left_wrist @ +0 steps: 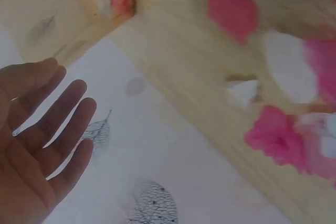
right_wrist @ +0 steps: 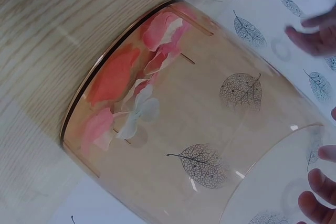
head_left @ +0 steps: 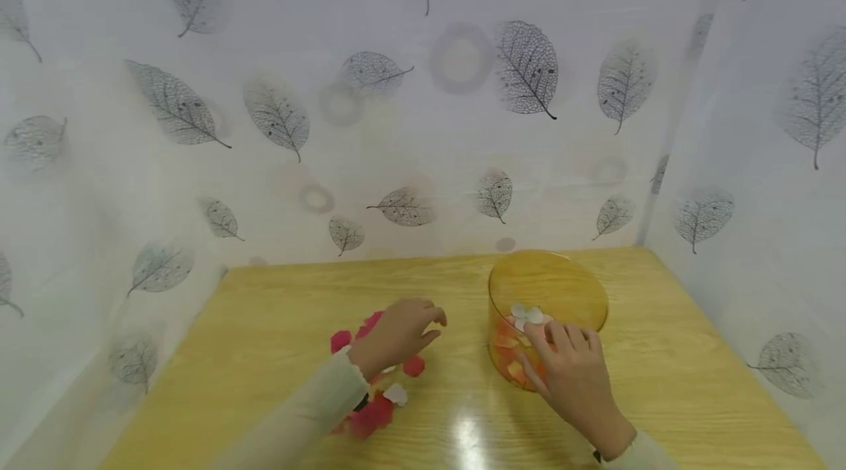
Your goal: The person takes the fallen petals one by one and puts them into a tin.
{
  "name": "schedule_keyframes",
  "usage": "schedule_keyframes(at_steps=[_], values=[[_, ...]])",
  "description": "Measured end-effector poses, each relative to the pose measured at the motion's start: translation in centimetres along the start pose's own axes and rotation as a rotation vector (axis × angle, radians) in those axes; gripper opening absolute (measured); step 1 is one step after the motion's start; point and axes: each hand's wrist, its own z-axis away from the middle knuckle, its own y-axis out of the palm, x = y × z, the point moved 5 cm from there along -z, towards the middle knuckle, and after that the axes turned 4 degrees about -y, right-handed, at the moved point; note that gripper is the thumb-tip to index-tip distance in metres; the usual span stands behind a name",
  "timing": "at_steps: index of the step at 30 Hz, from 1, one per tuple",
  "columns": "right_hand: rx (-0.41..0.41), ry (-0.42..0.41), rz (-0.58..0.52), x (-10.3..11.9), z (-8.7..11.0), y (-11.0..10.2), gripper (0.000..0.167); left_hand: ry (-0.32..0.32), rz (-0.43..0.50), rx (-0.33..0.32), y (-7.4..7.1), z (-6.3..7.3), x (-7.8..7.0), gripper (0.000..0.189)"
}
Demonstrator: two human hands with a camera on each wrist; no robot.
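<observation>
A transparent amber container [head_left: 548,286], round and open-topped, stands on the wooden table. Inside lie pink and coral petals [right_wrist: 113,77] and a white flower [right_wrist: 139,113]. My right hand [head_left: 573,374] is at its near side, fingers loosely bent by the rim; in the right wrist view the fingertips [right_wrist: 317,182] are beside the opening with nothing between them. To the left, my left hand [head_left: 399,334] hovers over scattered petals, its fingers [left_wrist: 68,114] spread and relaxed, holding nothing. Among those petals are a deep pink one [left_wrist: 233,10] and white ones [left_wrist: 289,66], partly hidden by the left arm.
The wooden table [head_left: 264,338] carries the petal pile left of the container. White sheeting [head_left: 423,125] with grey leaf prints rises behind the table and along both sides. The container stands near the table's back edge, right of the middle.
</observation>
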Motion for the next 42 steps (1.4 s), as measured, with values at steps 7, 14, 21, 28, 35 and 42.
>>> schedule_keyframes(at_steps=[7, 14, 21, 28, 35, 42], values=[[-0.04, -0.014, -0.015, 0.0, -0.1, -0.1, 0.049, -0.015, -0.027, 0.224, 3.3, 2.7, 1.6, 0.017], [-0.017, -0.001, -0.009, 0.0, -0.1, -0.1, 0.05, -0.012, -0.087, 0.29, 5.6, 3.3, 2.9, 0.011], [-0.014, 0.008, -0.006, 0.1, 0.0, 0.0, 0.05, 0.082, -0.172, 0.193, 6.6, 3.5, 3.0, 0.012], [-0.022, 0.009, 0.0, 0.0, 0.0, 0.1, 0.053, 0.074, -0.193, 0.172, 6.7, 3.0, 2.9, 0.01], [-0.002, 0.01, 0.002, 0.0, 0.0, 0.0, 0.049, 0.029, -0.192, 0.175, 6.6, 2.2, 3.0, 0.008], [-0.078, -0.019, -0.008, 0.0, -0.1, -0.2, 0.047, 0.066, -0.116, -0.091, 2.7, 0.2, 2.2, 0.004]])
